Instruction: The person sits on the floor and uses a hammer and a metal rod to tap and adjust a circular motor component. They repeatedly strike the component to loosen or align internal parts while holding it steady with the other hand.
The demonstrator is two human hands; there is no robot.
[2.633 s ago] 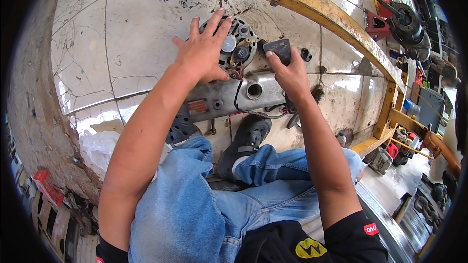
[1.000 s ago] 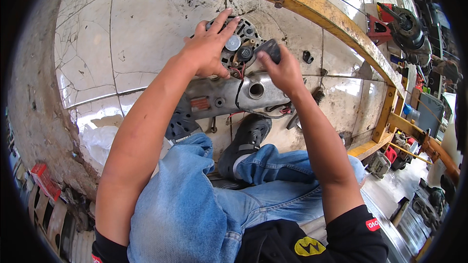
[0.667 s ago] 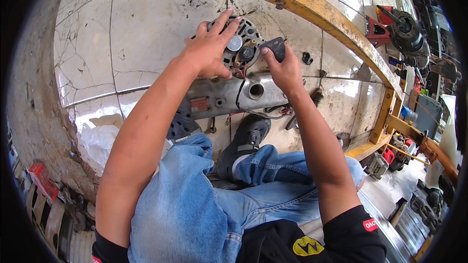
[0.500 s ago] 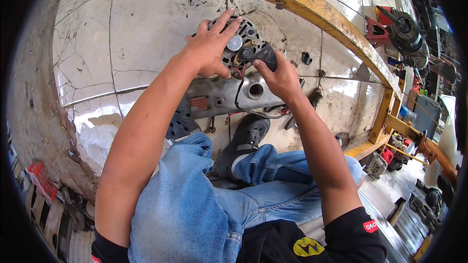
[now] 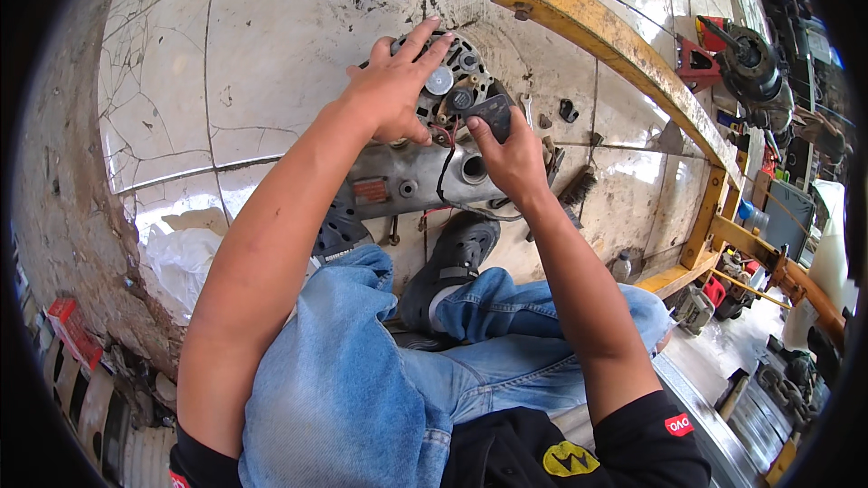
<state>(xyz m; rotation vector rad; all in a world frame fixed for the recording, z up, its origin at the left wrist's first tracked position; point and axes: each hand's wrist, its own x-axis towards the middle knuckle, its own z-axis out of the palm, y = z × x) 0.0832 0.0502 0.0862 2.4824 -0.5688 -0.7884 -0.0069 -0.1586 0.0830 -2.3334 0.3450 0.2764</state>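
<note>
An alternator [image 5: 465,64] with a slotted metal back sits on the tiled floor ahead of my feet. My left hand [image 5: 391,83] rests across its left side, fingers spread and thumb pointing down toward the red wires [image 5: 443,135]. In my right hand [image 5: 519,155] is a dark rectangular block [image 5: 491,115], gripped between thumb and fingers at the alternator's lower right. I cannot make out what kind of part the block is. A silver metal cover [image 5: 371,165] with a round hole lies just nearer, and a black cable [image 5: 443,176] crosses it.
A yellow and black steel frame [image 5: 615,32] arches over the far right side. Beside my right hand are a wrench [image 5: 527,107] and a brush [image 5: 580,184]. A clear plastic bag [image 5: 181,258] lies at the left, and a bottle [image 5: 621,266] stands right of my knee.
My right hand and the dark block have shifted slightly left and down, uncovering the wrench beside them. My left hand stays spread on the alternator.
</note>
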